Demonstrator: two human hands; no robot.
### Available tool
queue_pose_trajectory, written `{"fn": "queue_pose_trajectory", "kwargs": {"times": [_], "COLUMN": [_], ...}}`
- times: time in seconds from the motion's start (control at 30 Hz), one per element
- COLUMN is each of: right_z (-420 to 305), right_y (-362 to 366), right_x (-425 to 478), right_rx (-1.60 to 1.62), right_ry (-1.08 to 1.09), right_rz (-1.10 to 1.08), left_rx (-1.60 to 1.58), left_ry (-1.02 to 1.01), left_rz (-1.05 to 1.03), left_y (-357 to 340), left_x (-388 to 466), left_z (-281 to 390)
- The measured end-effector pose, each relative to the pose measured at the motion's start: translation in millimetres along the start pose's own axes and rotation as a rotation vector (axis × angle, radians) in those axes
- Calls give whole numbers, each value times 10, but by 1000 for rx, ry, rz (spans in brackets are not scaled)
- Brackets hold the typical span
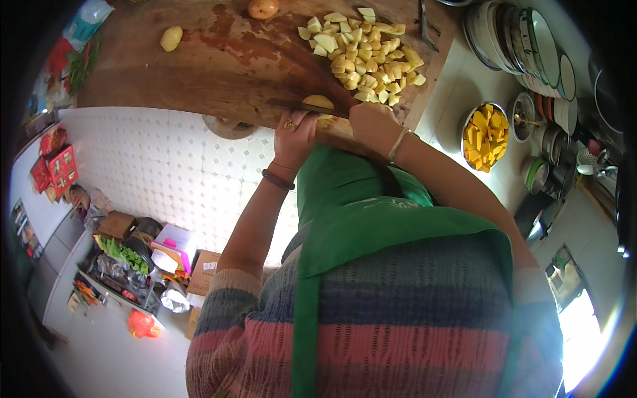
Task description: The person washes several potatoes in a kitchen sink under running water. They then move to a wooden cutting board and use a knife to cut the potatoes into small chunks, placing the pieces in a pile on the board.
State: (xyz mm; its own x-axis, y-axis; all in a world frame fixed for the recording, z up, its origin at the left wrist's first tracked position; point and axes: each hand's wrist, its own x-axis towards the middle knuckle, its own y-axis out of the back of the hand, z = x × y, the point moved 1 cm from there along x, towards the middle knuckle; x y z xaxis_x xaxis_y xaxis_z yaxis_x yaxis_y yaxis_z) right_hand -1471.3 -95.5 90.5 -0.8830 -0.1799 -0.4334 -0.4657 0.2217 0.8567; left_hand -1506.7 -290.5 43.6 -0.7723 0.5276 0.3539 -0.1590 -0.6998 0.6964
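My right hand is closed around the handle of a kitchen knife, whose blade lies across a piece of potato near the front edge of the wooden board. One part of that potato shows beyond the blade. My left hand is at the near side of the blade, its fingers on the potato, which they mostly hide. Behind my right hand lies a pile of cut potato chunks. A peeled potato and a reddish-brown potato lie farther left on the board.
Right of the board stand a bowl of orange-yellow chunks, stacked enamel dishes and a small bowl with a spoon. A metal utensil lies at the board's right. Plastic packages and green stalks are at the far left.
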Motion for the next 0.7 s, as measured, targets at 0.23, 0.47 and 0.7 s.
{"fn": "queue_pose_trajectory", "kwargs": {"times": [0.23,0.47,0.7], "right_z": [147,112,189], "right_y": [116,609,492], "right_x": [36,-348,-493], "right_rx": [180,393,307], "right_ry": [-16,-192,-250], "right_rz": [-102,34,59], "left_rx": [-126,-92,37], "left_ry": [68,36,269], "left_rz": [17,-168,-59], "left_y": [19,53,-218], "left_x": [-43,207,96], "left_z": [-93,-85,118]}}
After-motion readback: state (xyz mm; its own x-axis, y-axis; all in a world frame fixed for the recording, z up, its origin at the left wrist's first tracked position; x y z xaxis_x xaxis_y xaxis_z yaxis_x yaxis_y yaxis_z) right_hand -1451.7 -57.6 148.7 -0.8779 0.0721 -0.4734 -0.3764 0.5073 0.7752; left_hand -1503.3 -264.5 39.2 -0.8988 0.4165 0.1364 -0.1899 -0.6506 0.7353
